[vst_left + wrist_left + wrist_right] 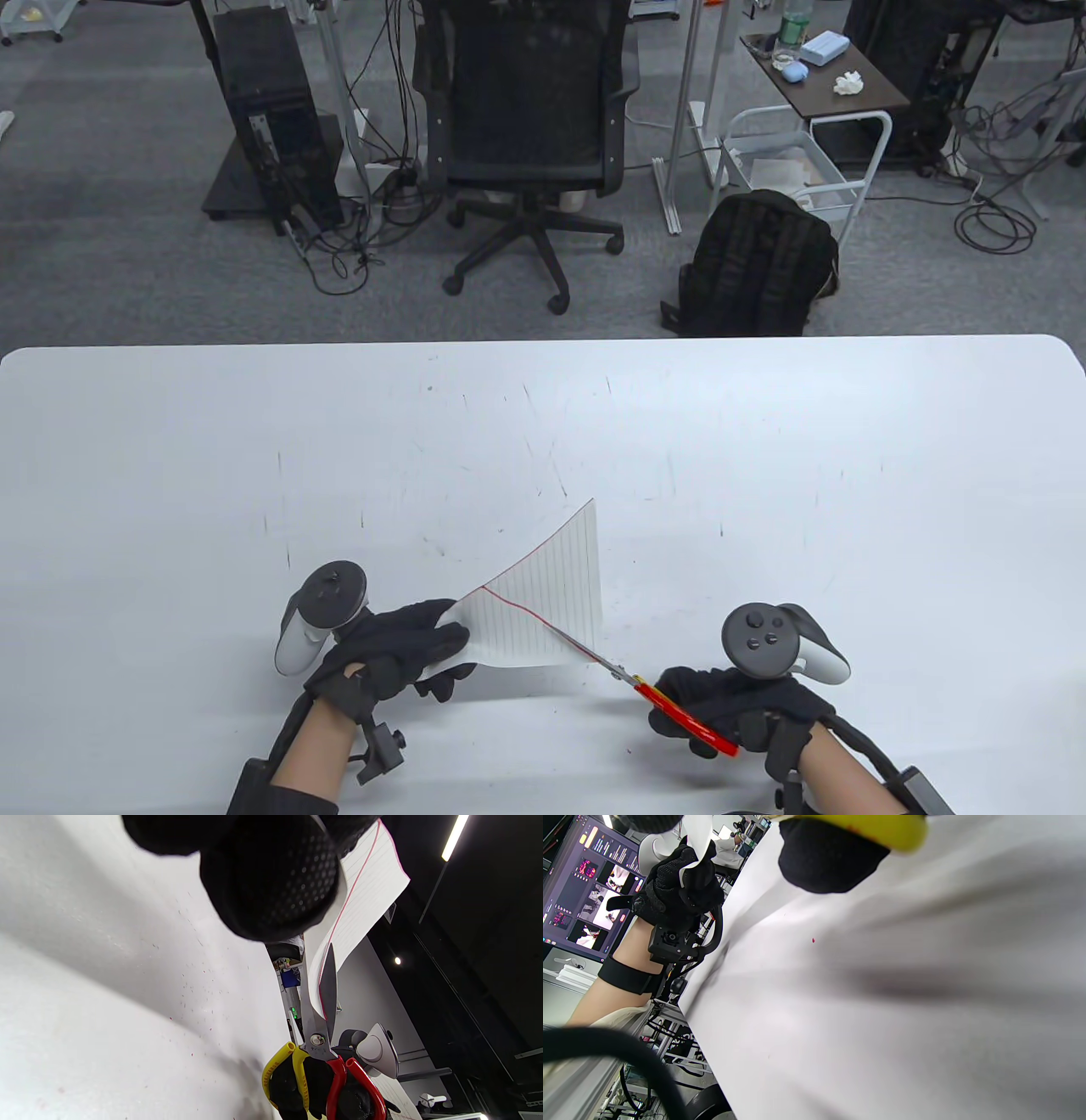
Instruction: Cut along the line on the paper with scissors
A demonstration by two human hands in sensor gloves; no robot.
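A lined white paper (551, 590) with a red line (522, 607) is held up above the white table (764, 475). My left hand (399, 649) grips its left edge. My right hand (730, 705) holds red and yellow handled scissors (670, 700). The blades (585, 652) lie along the red line at the paper's lower right edge. In the left wrist view the paper (365, 895) sits between the two blades (322, 993), with the handles (326, 1082) in the right glove below. In the right wrist view the left hand (678, 887) pinches the paper (698, 832).
The table's far edge (543, 340) faces an office chair (526, 127), a black backpack (755, 263) and a computer tower (271, 127) on the floor. A monitor (581, 891) shows behind the left arm in the right wrist view.
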